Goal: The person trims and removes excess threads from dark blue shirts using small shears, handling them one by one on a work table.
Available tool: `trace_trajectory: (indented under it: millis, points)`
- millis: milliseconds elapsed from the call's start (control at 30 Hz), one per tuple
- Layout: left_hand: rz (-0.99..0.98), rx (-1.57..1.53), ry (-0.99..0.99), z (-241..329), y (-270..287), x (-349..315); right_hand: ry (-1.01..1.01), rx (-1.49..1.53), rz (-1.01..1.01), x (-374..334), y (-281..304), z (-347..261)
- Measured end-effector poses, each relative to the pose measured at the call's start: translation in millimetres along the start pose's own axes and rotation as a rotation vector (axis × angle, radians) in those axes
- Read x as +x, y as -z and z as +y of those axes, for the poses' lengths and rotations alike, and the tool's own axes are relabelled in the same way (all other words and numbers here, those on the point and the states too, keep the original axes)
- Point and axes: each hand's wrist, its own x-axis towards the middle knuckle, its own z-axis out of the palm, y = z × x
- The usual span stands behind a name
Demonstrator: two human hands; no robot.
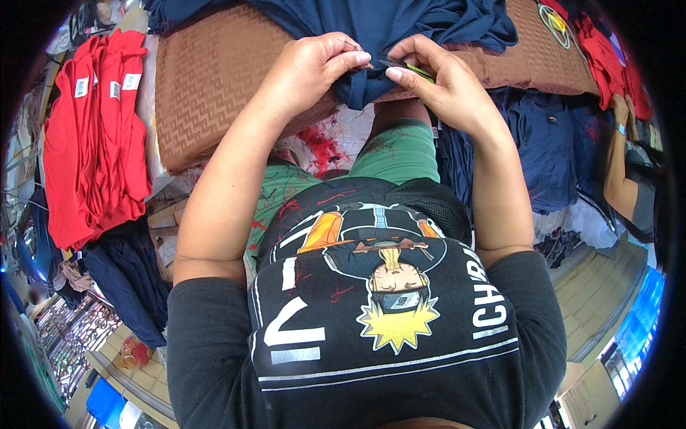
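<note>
In the upper middle of the frame, the right hand (pixel 446 79) has its grip closed around a small cutting tool (pixel 404 66), thumb on the near side and bent fingers on the far side. The tool's dark, narrow end points left, toward the left hand (pixel 314 68); its long axis runs nearly level, dipping slightly to the right, where a yellow-green part shows. The left hand's grip is closed in a pinch on the navy garment (pixel 364 87), its fingertips pointing right, toward the tool. The garment spreads over the brown cloth-covered counter (pixel 214 86) along the top of the frame, and a gathered fold hangs over the near edge between the hands.

The tool's rear end is hidden by the right thumb and palm, and its tip is too small to make out against the dark fabric. Which part of the garment the left fingertips pinch is hard to tell, and its far side is cut off by the upper edge.

Red garments (pixel 96 150) hang in the left of the frame. A looped cord (pixel 554 27) lies at upper right. Near the right rim, a co-worker's arm (pixel 616 161) reaches up to red cloth (pixel 604 64); the rest of that person is mostly cut off.
</note>
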Motion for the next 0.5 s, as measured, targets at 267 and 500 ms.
trace_trajectory:
  millis: [267, 500]
  points:
    - [0.061, 0.053, -0.035, 1.8, -3.6, 0.1, -0.031, -0.075, -0.056, 1.3, 4.1, -12.8]
    - [0.081, 0.099, -0.051, 6.0, -3.5, -0.9, -0.002, -0.155, -0.061, 3.9, 4.1, -15.3]
